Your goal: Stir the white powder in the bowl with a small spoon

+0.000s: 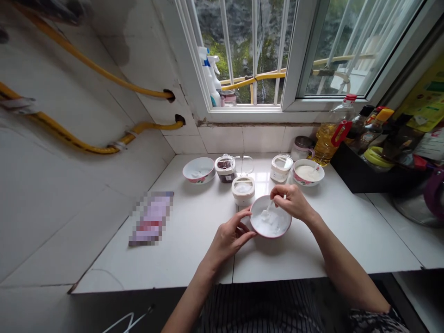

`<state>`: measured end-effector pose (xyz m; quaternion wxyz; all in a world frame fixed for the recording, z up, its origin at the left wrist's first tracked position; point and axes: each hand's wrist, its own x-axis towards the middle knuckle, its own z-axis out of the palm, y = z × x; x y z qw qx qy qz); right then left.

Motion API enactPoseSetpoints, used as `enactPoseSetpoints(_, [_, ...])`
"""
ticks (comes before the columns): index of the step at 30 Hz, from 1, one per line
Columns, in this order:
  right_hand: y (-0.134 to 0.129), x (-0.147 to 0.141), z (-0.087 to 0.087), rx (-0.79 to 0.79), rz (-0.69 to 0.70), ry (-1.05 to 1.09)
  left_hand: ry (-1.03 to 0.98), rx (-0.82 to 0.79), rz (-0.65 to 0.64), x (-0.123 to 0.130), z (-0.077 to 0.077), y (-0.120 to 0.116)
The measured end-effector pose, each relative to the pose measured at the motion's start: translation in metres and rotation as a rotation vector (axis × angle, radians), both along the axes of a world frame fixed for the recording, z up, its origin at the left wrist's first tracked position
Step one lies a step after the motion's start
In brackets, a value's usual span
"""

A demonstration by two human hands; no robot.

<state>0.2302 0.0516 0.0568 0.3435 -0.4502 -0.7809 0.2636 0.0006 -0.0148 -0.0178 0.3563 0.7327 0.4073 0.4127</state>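
Note:
A bowl (277,227) with white powder inside stands near the middle of the counter. My left hand (231,238) grips its left rim, thumb and fingers around the side. Over the bowl's upper right edge, my right hand (290,201) is closed on a small white spoon (268,208), whose tip is in the powder. Just behind the bowl sits a lidded white container (243,190). Farther back are a container of dark red contents (225,170), another white container (280,168), a floral bowl (199,170) at the left and a bowl of pale contents (308,174) at the right.
An oil bottle (324,138) and a lidded jar (302,148) stand at the back right, beside a black box (360,173) of sauce bottles. A blurred purple packet (152,218) lies at the left. The counter's front edge (277,280) runs below my forearms.

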Motion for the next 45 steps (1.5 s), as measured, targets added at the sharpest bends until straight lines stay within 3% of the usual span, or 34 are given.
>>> enactPoseSetpoints(5, [-0.004, -0.011, -0.005, 0.03, 0.063, -0.014, -0.007, 0.0, 0.0, 0.0, -0.001, 0.0])
enactPoseSetpoints(15, [0.002, -0.002, 0.0, -0.343, -0.019, 0.333, 0.002, 0.015, -0.004, 0.0, -0.001, 0.0])
enactPoseSetpoints(30, [0.011, -0.002, -0.003, -0.481, -0.078, 0.573, -0.012, 0.01, -0.009, 0.0, -0.003, 0.002])
enactPoseSetpoints(33, [0.013, -0.005, -0.004, -0.397, -0.115, 0.646, -0.018, 0.005, -0.007, 0.001, -0.003, 0.001])
enactPoseSetpoints(37, [0.011, -0.019, -0.007, -0.106, -0.155, 0.631, -0.018, -0.009, -0.001, 0.001, -0.002, 0.001])
enactPoseSetpoints(42, [0.005, -0.031, -0.007, 0.474, -0.104, 0.233, -0.012, -0.031, 0.001, 0.001, 0.0, 0.0])
enactPoseSetpoints(45, [0.003, -0.031, -0.005, 0.697, 0.0, 0.001, -0.018, -0.022, 0.006, 0.001, -0.001, 0.0])
